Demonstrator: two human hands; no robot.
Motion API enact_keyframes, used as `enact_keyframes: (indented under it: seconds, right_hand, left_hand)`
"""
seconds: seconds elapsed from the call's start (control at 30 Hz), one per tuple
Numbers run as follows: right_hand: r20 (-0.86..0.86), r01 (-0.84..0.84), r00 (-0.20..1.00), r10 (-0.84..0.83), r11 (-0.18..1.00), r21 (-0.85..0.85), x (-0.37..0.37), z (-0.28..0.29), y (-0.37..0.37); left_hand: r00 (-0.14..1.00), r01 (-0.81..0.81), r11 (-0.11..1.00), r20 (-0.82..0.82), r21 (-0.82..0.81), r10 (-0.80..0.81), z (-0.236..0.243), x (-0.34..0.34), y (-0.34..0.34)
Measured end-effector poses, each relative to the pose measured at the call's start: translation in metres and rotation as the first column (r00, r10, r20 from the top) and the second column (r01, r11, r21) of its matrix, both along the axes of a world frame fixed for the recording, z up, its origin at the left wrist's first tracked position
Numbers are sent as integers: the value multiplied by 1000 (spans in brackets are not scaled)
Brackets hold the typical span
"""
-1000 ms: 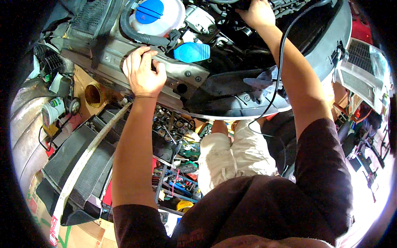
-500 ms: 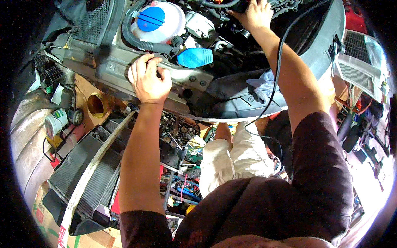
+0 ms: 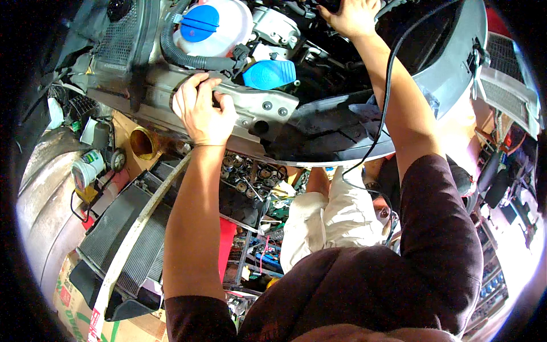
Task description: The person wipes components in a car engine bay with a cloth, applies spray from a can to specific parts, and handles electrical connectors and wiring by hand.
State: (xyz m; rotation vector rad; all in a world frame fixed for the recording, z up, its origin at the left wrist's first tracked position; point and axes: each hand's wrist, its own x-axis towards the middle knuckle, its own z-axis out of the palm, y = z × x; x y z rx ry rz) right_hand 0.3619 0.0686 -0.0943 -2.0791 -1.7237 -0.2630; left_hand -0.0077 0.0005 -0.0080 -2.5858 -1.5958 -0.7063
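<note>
My left hand rests on the grey metal front panel of a car's engine bay. Its fingers are bent over the panel and its thumb stands apart, with nothing held. Beside it are a blue flap-shaped cap and a white fluid reservoir with a round blue lid. My right hand reaches deep over the engine, thumb spread out to the left. The upper picture edge cuts off its fingertips, and no held thing shows.
A black cable hangs across my right forearm and down over the dark bumper trim. Below left lie a radiator, a pale strip and a white tub. Pulleys and loose parts crowd the space under the panel.
The view has shifted slightly. My right hand sits a little higher in the picture, its thumb lifted more clearly away. My left hand keeps its place on the metal panel.
</note>
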Motion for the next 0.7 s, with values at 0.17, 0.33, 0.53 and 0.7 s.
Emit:
enact_keyframes:
  seconds: [0.17, 0.33, 0.53, 0.7]
  right_hand:
    - [-120, 32, 992, -28, 999, 30, 8, 4, -1]
    - [-59, 40, 997, -44, 998, -53, 0, 24, -7]
    - [-90, 169, 980, -178, 980, -103, 4, 14, 4]
    - [-27, 63, 997, -66, 995, -80, 1, 15, -7]
  left_hand:
    - [1000, 23, 1000, -14, -4, -23, -2, 3, 0]
    - [1000, 20, 999, -13, -30, -20, -3, -1, 1]
    - [1000, 21, 1000, -12, -19, -21, -1, 7, 3]
    - [999, 21, 1000, -26, -3, -21, 2, 5, -1]
